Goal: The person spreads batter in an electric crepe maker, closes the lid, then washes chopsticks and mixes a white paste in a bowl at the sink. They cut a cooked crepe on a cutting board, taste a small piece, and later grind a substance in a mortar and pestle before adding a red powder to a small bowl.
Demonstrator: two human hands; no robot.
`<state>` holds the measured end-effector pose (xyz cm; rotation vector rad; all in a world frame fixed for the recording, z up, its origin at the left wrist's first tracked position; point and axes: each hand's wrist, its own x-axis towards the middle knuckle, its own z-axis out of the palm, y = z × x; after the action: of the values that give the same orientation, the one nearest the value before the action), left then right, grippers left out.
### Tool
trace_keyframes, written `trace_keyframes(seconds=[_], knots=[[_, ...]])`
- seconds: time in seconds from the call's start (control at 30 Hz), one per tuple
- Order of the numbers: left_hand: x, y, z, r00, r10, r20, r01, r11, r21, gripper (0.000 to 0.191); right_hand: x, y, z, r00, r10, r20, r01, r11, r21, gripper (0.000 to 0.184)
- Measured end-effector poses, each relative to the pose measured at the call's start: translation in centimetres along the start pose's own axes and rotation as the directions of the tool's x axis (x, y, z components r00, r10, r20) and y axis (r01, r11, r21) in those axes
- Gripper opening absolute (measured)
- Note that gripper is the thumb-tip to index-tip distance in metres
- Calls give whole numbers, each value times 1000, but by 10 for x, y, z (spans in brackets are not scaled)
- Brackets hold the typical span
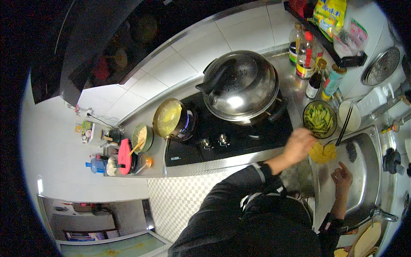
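My left hand (298, 145) reaches over the edge of the steel sink, its fingers blurred and gripping a ragged, flat yellow piece (322, 153); I cannot tell what food or material it is. Below the piece is my right hand (342, 176), over the sink basin (362, 192), empty with its fingers apart and partly bent. A glass bowl of sliced green vegetable (318, 118) stands just above my left hand. Black chopsticks (345, 123) lean across a white bowl (350, 115) beside it.
A large lidded wok (240, 86) covers the hob's rear. A small pan (168, 117) holding yellow liquid sits over a blue flame. Sauce bottles (305, 57) line the back corner. A green bowl (143, 138) and red-handled item (124, 157) stand left. The faucet (383, 215) edges the sink.
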<state>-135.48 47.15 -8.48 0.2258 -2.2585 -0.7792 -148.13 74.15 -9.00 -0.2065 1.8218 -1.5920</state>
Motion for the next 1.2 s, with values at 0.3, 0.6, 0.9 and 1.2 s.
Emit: trace_keyframes(seconds=[0.3,0.6,0.9,1.2], knots=[[-148,-81,-224,718,-375,-587,680,557,476,19,-12,13,-24,998,4,-63,-7,999,-36,40],[-187,-129,-268,440,-802,-404,765,99,636,52,-19,-11,8,990,42,-132,-48,998,-42,34],[-198,-147,-272,551,-755,-354,710,202,674,47,-10,-10,15,979,99,-177,-85,993,82,36],[-203,-154,-280,583,-767,-268,673,271,689,50,-3,-7,23,978,127,-164,-102,983,155,36]])
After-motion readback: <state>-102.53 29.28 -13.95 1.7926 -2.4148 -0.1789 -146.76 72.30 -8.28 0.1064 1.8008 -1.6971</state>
